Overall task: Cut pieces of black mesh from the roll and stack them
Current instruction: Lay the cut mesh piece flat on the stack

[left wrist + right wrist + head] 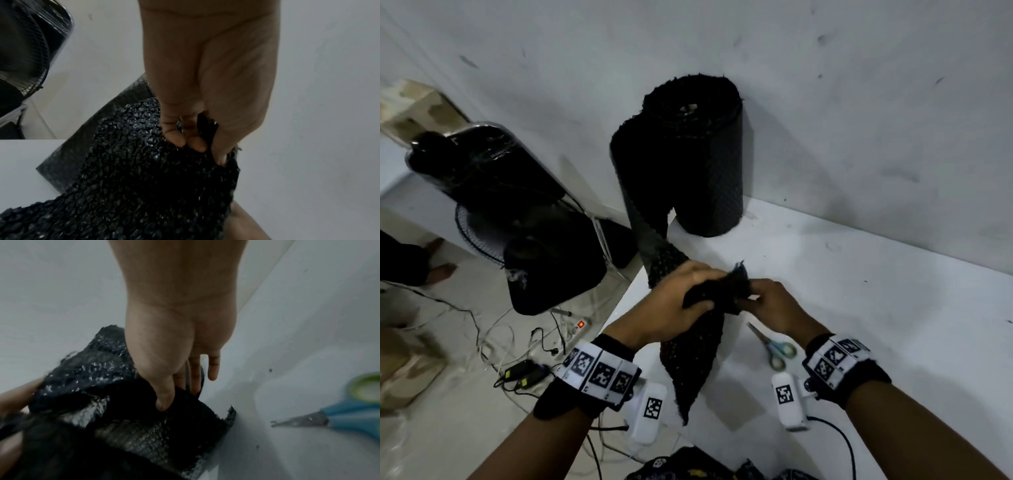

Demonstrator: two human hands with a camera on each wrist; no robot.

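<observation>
The black mesh roll (pixel 702 157) stands upright on the white table (pixel 859 308) against the wall. A strip of mesh (pixel 650 240) runs from it down to my hands. My left hand (pixel 681 301) grips the bunched mesh (pixel 144 170) with curled fingers (pixel 174 139). My right hand (pixel 767 301) pinches the same bunch (pixel 144 418) from the right, thumb pressed into it. A loose end of the mesh (pixel 688 370) hangs below the hands over the table's left edge. Blue and green scissors (pixel 774 346) lie shut on the table beside my right wrist, also seen as scissors (pixel 339 415).
A standing fan (pixel 493 212) and dark bags are on the floor to the left. Cables and a power strip (pixel 580 325) lie on the floor by the table's edge. The white wall (pixel 859 120) runs close behind the roll.
</observation>
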